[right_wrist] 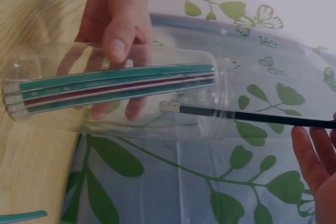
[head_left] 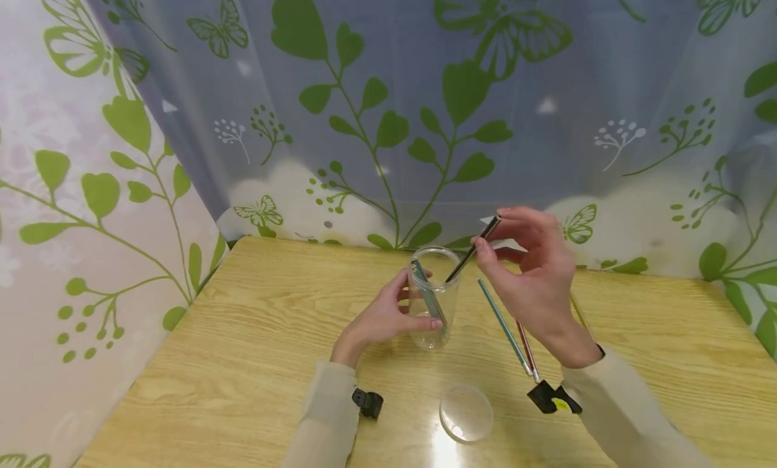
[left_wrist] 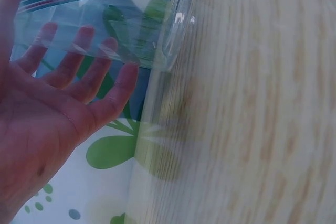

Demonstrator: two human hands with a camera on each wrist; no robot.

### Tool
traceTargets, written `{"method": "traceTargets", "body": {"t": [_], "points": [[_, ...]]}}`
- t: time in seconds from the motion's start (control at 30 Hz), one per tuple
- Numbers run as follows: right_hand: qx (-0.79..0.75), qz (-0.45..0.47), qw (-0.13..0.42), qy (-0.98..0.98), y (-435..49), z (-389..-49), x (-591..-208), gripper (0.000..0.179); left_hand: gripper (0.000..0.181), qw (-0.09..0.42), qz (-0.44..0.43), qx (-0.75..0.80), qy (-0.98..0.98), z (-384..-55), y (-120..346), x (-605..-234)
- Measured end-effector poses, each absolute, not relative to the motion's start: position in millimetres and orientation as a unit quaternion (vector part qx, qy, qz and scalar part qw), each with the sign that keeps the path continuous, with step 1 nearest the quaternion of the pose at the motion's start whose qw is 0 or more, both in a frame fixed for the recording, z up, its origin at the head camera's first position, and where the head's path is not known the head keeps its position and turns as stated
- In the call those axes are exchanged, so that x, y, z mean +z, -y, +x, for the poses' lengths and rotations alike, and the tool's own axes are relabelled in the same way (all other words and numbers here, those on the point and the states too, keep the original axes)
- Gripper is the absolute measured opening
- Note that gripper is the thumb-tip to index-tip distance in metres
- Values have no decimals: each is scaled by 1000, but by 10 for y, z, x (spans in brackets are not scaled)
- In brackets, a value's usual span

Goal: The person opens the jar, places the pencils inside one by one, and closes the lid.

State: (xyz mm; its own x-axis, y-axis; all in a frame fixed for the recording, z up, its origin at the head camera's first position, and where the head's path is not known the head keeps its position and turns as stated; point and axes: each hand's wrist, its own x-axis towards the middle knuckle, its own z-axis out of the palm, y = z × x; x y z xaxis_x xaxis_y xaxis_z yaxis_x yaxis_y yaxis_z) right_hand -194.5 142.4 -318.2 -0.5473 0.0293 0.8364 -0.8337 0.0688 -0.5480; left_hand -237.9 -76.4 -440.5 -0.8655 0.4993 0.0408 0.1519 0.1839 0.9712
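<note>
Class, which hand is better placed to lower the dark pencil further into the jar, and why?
Probably the right: the right hand pinches the dark pencil, whose lower end is inside the jar. The left hand is occupied holding the jar from its other side.

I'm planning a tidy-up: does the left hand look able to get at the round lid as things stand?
Probably not without letting go: the left hand holds the clear jar. Otherwise the way looks free; only bare table seems to lie between hand and lid.
</note>
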Motion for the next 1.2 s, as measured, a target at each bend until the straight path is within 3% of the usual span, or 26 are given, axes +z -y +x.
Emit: {"method": "traceTargets", "body": {"t": [0.73,1.2], "points": [[503,327,288,747,-1347,-2239,-3479,44,77,160,220,602,-751,-2383,782,-4403],[457,344,235,786,-1304,-2356,-3438,32,84,163,219,594,-756,-2364,787,-4376]]}}
